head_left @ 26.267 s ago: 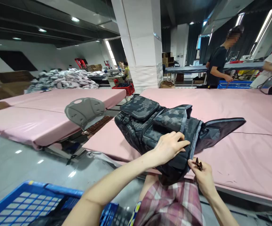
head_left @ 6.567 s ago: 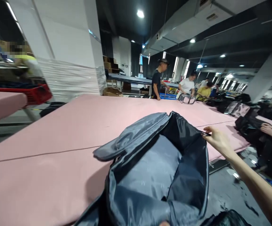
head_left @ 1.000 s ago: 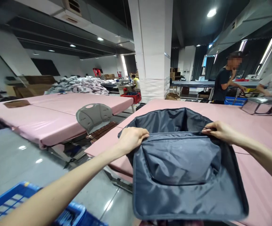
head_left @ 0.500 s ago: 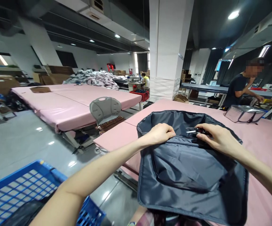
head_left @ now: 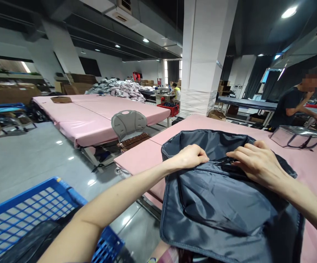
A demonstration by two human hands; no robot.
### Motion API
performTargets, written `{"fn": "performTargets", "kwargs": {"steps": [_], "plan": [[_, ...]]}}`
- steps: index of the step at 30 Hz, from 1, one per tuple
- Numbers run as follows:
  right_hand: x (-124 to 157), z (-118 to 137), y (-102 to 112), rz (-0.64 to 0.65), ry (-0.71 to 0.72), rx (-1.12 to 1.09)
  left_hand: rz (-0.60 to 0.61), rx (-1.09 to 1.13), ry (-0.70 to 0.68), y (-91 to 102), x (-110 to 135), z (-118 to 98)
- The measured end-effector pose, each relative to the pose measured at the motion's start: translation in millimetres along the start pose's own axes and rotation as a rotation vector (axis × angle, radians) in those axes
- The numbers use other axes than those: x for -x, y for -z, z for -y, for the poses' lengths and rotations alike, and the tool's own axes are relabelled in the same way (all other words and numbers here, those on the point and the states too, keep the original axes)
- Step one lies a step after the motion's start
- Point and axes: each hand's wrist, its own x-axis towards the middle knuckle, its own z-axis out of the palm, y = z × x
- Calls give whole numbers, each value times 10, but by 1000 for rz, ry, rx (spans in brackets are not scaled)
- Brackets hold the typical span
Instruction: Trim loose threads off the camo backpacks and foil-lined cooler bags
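Observation:
A dark navy fabric bag (head_left: 229, 204) lies opened out before me, partly over the edge of the pink-covered table. Its raised far wall forms a rim beyond my hands. My left hand (head_left: 192, 157) is closed, pinching the bag's inner seam between thumb and fingers. Just right of it, my right hand (head_left: 257, 162) is closed around small thread snips (head_left: 224, 160). Their dark tip lies against the seam close to my left fingertips, and most of the tool is hidden by the fingers and dark cloth.
The pink table (head_left: 191, 126) bears a clear-topped case (head_left: 297, 137). A blue crate (head_left: 56, 186) with dark items stands at lower left. Beyond are a grey chair (head_left: 129, 126), another pink table (head_left: 92, 113), a white pillar (head_left: 202, 54) and a person (head_left: 292, 104) on the right.
My right hand has moved the snips down to the seam and turned, so their bright blade no longer shows clearly. My left hand keeps its pinch. The view has swung slightly left.

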Motion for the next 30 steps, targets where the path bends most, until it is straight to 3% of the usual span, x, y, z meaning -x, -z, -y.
{"fn": "performTargets", "kwargs": {"steps": [7,14,24,30], "plan": [[-30,19,63,22,36,60,-25,-17,-11,-11,6,13],[8,-72,-11,41,9,-180,-29,-36,1,-19,-10,24],[-25,-49,49,27,54,16,-16,-42,-5,-3,6,7],[-4,-97,33,2,87,-33,-37,-38,-3,-12,6,2]]}}
